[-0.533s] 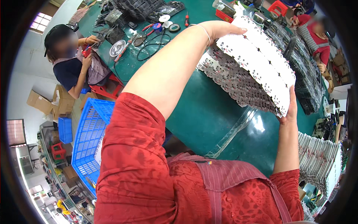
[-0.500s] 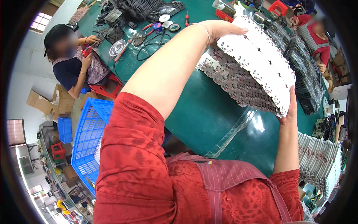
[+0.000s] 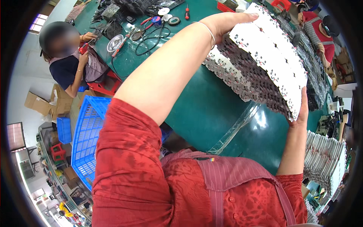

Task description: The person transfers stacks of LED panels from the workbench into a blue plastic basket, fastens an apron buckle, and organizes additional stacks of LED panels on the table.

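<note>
Both my hands hold a thick stack of white circuit boards point(image 3: 281, 56) tilted over the table. Small black parts and bits of red wire dot the boards, and their layered edges fan out toward the lower left. My left hand point(image 3: 228, 24) grips the far upper end, thumb on the top white face and its other fingers hidden behind the edge. My right hand point(image 3: 300, 111) clasps the near right end, with its fingers partly hidden by the stack. Below the boards, a clear plastic strip point(image 3: 234, 132) lies on the green table point(image 3: 193, 109).
Stacks of dark boards point(image 3: 312, 72) lie beyond my right hand, and more white boards point(image 3: 323, 155) stand at the lower right. A blue crate point(image 3: 85, 140) is at my left. Cables, tape point(image 3: 174, 21) and a screwdriver point(image 3: 187, 13) lie farther off. Co-workers sit left and far right.
The stack and both hands have shifted slightly right in the picture, its far end rising a little. My grip stays the same. The whole view has moved slightly.
</note>
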`<state>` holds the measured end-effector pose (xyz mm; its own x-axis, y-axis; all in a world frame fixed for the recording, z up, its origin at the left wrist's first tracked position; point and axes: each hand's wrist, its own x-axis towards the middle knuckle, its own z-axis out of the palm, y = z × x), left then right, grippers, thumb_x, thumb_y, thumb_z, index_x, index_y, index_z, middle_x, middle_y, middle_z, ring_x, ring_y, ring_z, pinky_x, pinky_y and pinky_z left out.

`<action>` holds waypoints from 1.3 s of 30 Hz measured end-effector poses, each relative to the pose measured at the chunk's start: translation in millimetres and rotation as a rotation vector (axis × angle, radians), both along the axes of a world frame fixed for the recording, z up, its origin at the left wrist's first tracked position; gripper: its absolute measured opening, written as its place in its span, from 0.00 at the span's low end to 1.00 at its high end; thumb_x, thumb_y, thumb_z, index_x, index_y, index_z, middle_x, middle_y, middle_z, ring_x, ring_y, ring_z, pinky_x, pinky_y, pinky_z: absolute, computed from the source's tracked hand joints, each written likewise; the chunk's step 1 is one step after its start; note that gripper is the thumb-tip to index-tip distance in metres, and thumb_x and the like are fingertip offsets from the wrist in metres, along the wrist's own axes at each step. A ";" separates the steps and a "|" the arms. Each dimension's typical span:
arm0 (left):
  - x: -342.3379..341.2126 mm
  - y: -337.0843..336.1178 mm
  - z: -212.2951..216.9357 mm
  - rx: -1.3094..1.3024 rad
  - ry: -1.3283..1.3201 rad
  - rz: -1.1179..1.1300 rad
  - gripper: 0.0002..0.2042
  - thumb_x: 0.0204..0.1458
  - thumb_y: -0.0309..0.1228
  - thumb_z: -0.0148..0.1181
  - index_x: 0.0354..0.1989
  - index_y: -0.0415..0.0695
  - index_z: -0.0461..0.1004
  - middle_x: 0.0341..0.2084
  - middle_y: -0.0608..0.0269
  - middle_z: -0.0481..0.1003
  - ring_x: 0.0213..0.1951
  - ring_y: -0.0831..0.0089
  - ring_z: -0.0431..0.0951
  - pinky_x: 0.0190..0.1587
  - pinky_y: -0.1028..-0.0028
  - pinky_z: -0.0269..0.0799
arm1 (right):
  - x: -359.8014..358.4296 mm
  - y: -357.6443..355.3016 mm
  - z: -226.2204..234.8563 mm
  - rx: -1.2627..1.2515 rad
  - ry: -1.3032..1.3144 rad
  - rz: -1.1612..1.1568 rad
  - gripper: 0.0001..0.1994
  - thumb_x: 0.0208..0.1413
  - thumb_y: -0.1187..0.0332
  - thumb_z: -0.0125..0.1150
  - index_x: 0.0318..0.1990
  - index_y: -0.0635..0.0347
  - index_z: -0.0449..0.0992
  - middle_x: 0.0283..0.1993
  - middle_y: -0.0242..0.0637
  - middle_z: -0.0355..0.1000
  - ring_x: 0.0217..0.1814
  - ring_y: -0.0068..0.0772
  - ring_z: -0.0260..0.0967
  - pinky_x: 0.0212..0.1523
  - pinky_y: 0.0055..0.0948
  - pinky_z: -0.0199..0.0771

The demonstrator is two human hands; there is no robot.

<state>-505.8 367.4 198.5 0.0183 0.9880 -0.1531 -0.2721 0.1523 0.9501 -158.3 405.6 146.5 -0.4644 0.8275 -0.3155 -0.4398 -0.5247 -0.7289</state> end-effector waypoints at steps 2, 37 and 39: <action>4.2 -17.9 -0.4 0.010 -0.033 -0.026 0.27 0.52 0.50 0.62 0.51 0.38 0.73 0.47 0.56 0.77 0.46 0.72 0.79 0.50 0.73 0.73 | 8.7 -6.9 5.8 0.030 0.011 0.021 0.28 0.64 0.53 0.48 0.65 0.64 0.59 0.63 0.45 0.64 0.62 0.43 0.65 0.62 0.41 0.66; -86.2 -939.0 -59.2 -0.283 -0.404 1.240 0.25 0.52 0.33 0.55 0.58 0.37 0.64 0.50 0.54 0.74 0.50 0.64 0.76 0.55 0.65 0.70 | -426.9 -587.1 -34.7 -0.042 -0.415 1.524 0.27 0.57 0.54 0.59 0.57 0.66 0.68 0.53 0.45 0.73 0.52 0.38 0.74 0.55 0.37 0.72; -77.2 -965.6 -105.4 -0.354 -0.525 1.225 0.25 0.50 0.31 0.56 0.58 0.37 0.64 0.49 0.54 0.74 0.49 0.64 0.76 0.56 0.65 0.69 | -429.2 -613.9 -86.1 -0.089 -0.489 1.609 0.27 0.57 0.54 0.58 0.57 0.66 0.68 0.55 0.45 0.72 0.54 0.37 0.72 0.57 0.36 0.70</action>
